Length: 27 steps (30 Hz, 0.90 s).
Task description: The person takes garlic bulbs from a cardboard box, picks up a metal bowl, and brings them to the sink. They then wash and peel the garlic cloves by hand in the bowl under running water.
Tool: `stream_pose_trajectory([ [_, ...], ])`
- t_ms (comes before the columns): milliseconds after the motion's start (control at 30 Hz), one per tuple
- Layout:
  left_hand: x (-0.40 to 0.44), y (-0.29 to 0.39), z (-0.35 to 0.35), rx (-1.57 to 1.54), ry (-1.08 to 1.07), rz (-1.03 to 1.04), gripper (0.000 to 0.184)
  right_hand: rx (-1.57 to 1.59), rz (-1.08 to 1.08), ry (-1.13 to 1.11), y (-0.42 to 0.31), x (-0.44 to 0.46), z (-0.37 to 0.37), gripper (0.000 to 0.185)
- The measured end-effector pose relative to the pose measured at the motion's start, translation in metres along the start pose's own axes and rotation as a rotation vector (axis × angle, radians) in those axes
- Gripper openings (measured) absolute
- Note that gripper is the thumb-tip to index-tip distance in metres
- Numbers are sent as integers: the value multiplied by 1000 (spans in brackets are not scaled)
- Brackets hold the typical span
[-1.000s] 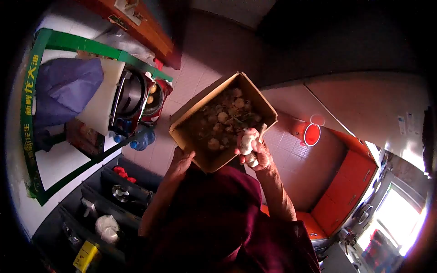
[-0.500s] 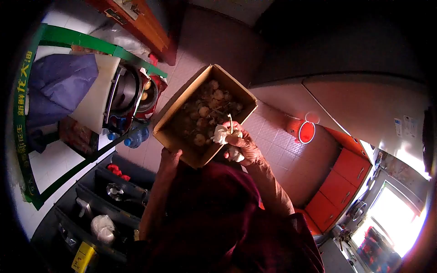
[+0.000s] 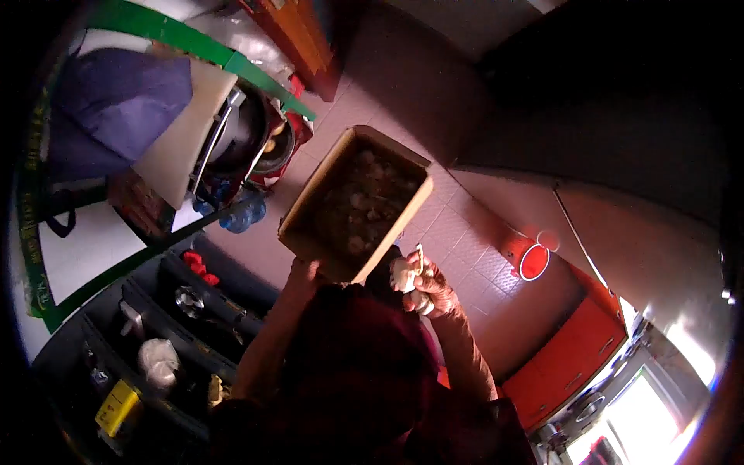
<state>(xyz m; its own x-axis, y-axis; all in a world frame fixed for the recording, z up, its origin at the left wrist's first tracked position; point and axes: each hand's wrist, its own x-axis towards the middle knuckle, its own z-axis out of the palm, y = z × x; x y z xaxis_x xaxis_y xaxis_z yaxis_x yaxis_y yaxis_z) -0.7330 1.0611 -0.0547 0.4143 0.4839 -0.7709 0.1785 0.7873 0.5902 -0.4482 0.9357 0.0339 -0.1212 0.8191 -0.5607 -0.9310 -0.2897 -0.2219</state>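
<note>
A cardboard box (image 3: 394, 226) is tilted in front of me, with several garlic bulbs (image 3: 360, 203) lying in its shadowed bottom. My left hand (image 3: 302, 277) grips the box at its near left corner; the thumb shows on the rim and the other fingers are hidden. Outside the box, just off its near right side, my right hand (image 3: 439, 294) is closed around garlic heads (image 3: 404, 273). These are pale, and a dry stem sticks up from them. The exact number in the hand is hard to make out.
Dark open compartments (image 3: 178, 333) stand at lower left, holding a white bag (image 3: 159, 363) and a yellow box (image 3: 118, 408). A green-framed rack (image 3: 167, 23) with pots is at upper left. A red bucket (image 3: 535, 260) stands on the tiled floor by red cabinets (image 3: 554, 356).
My right hand, with the garlic heads, has moved from over the box's near right edge to outside it. The left hand keeps its hold on the box. The whole view has shifted.
</note>
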Motion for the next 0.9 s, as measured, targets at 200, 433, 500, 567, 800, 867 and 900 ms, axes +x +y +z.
stream_pose_trajectory([
  [200,86,-93,-33,-609,16,-13,62,28,142,100,12,14,-36,49],
  [433,216,-156,-105,-1074,291,-75,49,147,9,180,30,32,-73,51],
  [500,271,-181,-150,-1256,317,-159,44,199,-41,233,33,35,-79,47],
  [567,290,-135,-147,-1357,424,-159,41,255,-66,269,34,41,-81,42],
  [800,416,-132,-270,-1407,356,72,36,221,-81,277,31,59,-87,39],
  [867,446,-117,-301,-1494,374,62,33,232,-45,246,31,63,-93,39],
  [900,438,-89,-284,-1388,413,179,34,217,-49,238,33,68,-95,38],
])
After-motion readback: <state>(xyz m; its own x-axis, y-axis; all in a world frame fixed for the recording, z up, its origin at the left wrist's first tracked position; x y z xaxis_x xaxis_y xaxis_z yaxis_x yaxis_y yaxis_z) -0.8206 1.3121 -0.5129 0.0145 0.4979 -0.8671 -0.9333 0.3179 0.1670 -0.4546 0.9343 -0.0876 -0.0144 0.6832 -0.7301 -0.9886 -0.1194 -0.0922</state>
